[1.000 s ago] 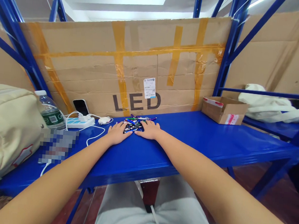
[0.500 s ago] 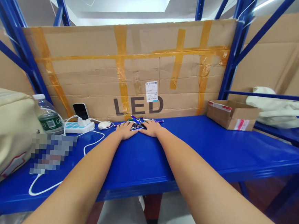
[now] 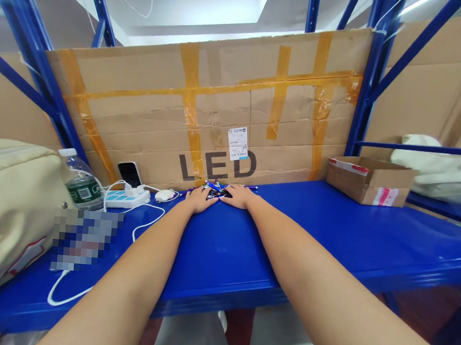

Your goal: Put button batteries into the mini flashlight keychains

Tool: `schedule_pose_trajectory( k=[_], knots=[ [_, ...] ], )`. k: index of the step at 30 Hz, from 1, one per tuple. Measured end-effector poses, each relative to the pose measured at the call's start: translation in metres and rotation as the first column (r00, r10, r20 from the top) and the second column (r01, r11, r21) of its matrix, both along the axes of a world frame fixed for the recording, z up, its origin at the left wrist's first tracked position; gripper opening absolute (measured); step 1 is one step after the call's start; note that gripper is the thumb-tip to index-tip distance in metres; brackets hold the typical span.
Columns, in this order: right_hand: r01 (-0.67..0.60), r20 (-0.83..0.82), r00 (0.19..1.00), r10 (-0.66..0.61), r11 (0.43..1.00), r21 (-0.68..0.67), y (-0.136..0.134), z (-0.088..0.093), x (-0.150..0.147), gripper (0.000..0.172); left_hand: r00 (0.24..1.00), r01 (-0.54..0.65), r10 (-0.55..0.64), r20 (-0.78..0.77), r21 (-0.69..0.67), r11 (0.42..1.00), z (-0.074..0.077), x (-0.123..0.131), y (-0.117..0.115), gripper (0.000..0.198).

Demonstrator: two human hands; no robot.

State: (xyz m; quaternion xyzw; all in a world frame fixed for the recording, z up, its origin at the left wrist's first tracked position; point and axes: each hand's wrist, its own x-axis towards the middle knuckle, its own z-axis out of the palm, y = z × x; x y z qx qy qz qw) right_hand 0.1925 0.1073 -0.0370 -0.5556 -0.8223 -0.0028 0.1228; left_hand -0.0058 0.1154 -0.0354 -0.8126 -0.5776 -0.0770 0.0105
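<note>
A loose heap of pens (image 3: 214,186), mostly blue with some dark and purple ones, lies at the back of the blue tabletop (image 3: 224,246). My left hand (image 3: 199,200) rests on the left side of the heap, its fingers spread over the pens. From the other side my right hand (image 3: 240,197) touches the heap, fingers outstretched too. The thumbs point towards each other at the front of the pile. Parts of the pens are hidden under both hands.
On the left are a cream bag (image 3: 16,203), a water bottle (image 3: 83,187), a white power strip (image 3: 127,198) with cables and a phone (image 3: 130,174). A small open carton (image 3: 367,180) stands at the right. Taped cardboard (image 3: 155,118) closes the back.
The whole view has shifted slightly, so everything sits a little further right. Both hands stay around the pens; the pens at the top of the heap lie slightly differently.
</note>
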Motion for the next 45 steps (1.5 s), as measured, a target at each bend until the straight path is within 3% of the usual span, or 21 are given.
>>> schedule_pose_trajectory(
  k=[4, 8, 10, 13, 18, 21, 26, 31, 39, 45],
  knots=[
    [-0.016, -0.012, 1.000, 0.018, 0.992, 0.128, -0.005, 0.001, 0.001, 0.057, 1.000, -0.011, 0.008, 0.029, 0.076, 0.997, 0.003, -0.002, -0.007, 0.071],
    [0.069, -0.108, 0.993, -0.041, 0.960, 0.270, -0.015, 0.009, 0.009, 0.040, 0.984, 0.179, -0.166, -0.070, 0.275, 0.945, 0.011, -0.006, -0.022, 0.043],
    [0.111, -0.144, 0.987, -0.072, 0.952, 0.285, -0.020, 0.013, 0.015, 0.037, 0.969, 0.242, -0.217, -0.116, 0.285, 0.927, 0.013, -0.006, -0.029, 0.032],
    [0.116, -0.178, 0.982, -0.068, 0.954, 0.275, -0.024, 0.017, 0.020, 0.034, 0.972, 0.228, -0.207, -0.107, 0.237, 0.945, 0.014, -0.003, -0.036, 0.032],
    [-0.019, -0.202, 0.978, 0.056, 0.984, 0.177, -0.028, 0.017, 0.013, 0.026, 0.953, 0.274, -0.296, 0.062, 0.238, 0.932, 0.017, 0.003, -0.041, 0.020],
    [-0.114, -0.245, 0.959, 0.140, 0.987, 0.115, -0.032, 0.018, 0.004, 0.021, 0.925, 0.297, -0.335, 0.177, 0.208, 0.932, 0.019, 0.006, -0.042, 0.026],
    [-0.133, -0.350, 0.928, 0.128, 0.991, 0.009, -0.038, 0.025, -0.005, 0.015, 0.837, 0.315, -0.371, 0.403, 0.201, 0.928, 0.016, 0.008, -0.043, 0.028],
    [-0.168, -0.445, 0.892, 0.084, 0.974, -0.153, -0.042, 0.027, -0.002, 0.021, 0.859, 0.334, -0.401, 0.319, 0.245, 0.910, 0.016, 0.009, -0.042, 0.031],
    [-0.205, -0.588, 0.808, -0.036, 0.918, -0.338, -0.050, 0.031, 0.005, 0.032, 0.917, 0.242, -0.292, 0.274, 0.202, 0.949, 0.020, 0.014, -0.052, 0.030],
    [-0.216, -0.556, 0.827, -0.085, 0.865, -0.454, -0.059, 0.037, -0.003, 0.040, 0.883, 0.392, -0.426, 0.198, 0.190, 0.900, 0.020, 0.018, -0.054, 0.036]
  ],
)
